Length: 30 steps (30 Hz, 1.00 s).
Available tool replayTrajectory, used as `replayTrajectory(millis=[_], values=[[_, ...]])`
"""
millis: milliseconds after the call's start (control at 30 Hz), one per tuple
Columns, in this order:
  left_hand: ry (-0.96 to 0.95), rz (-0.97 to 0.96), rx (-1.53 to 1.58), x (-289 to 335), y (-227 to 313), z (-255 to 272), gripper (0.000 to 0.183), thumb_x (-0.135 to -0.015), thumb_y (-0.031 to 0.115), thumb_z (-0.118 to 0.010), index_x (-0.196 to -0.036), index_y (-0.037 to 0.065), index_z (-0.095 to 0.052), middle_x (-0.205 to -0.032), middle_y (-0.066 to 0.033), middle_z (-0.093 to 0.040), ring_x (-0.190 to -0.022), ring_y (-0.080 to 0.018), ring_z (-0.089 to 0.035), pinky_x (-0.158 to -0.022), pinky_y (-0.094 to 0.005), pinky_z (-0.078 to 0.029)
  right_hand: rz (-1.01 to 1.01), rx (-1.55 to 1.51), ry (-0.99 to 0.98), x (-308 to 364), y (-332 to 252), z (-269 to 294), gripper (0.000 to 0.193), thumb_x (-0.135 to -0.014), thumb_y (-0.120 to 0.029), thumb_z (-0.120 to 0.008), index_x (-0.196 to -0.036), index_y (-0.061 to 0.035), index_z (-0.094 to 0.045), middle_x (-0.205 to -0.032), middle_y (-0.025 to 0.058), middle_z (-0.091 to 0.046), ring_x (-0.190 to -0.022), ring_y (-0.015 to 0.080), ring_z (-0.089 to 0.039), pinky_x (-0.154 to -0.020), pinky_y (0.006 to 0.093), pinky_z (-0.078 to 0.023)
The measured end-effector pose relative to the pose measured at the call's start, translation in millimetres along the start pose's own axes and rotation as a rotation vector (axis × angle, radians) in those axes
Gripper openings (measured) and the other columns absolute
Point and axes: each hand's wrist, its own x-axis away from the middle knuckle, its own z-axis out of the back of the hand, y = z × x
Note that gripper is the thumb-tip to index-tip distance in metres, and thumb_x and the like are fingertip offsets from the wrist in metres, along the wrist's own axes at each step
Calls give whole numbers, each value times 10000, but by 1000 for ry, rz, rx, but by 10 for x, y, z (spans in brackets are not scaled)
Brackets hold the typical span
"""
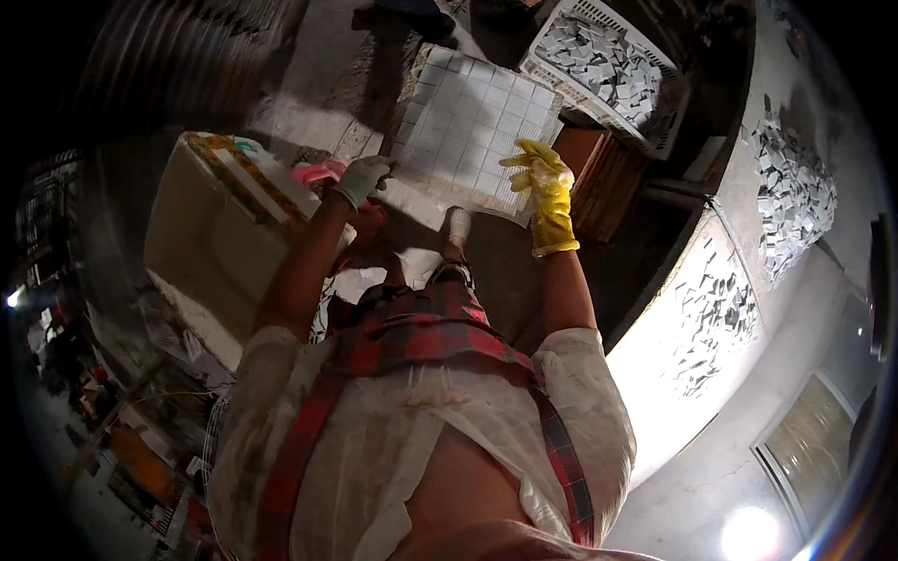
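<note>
A square sheet of white tiles on mesh [463, 117] lies ahead of me, its netting fringe showing along the near and right edges. My left hand [363, 179], in a pale glove, is at the sheet's near left corner with its fingers curled. Whether they pinch the mesh there is too small to make out. At the right edge is my right hand [544, 178] in a yellow rubber glove. Its fingers are spread and point left over the mesh border, and no object shows between them.
A white plastic crate [645, 131] full of small grey and white pieces stands at the far right, beside stacked brown boards [599, 182]. A white foam box [201, 238] is at my left. Loose pieces [716, 323] lie on the bright surface at right.
</note>
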Motion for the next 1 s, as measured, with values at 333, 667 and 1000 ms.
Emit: replayTrajectory(millis=[333,667,1000], values=[[105,-82,-18,-373,126,121,321,-880,176,-569,-1167,54,-645,-782,-34,-671,-548,-73,-579,-435,-222,-403,-12,66,30,-537,129,-28,390,-894,-143,-538,-1178,121,-576,-1015,251,-675,-605,217,-672,-495,227,-511],[98,-55,88,-480,-3,146,324,-880,155,-572,-1178,43,-633,-766,-47,-671,-545,-66,-565,-420,-219,-386,90,-40,-3,-661,295,-28,505,-848,-248,-658,-1164,137,-573,-1006,245,-670,-634,255,-684,-492,230,-526],[274,-252,-335,-672,-347,320,317,-870,207,-538,-1110,46,-669,-831,-128,-700,-670,-224,-656,-582,-345,-495,-45,-44,0,-769,604,153,427,-883,-234,-583,-1178,75,-573,-981,220,-692,-672,241,-681,-515,269,-507]])
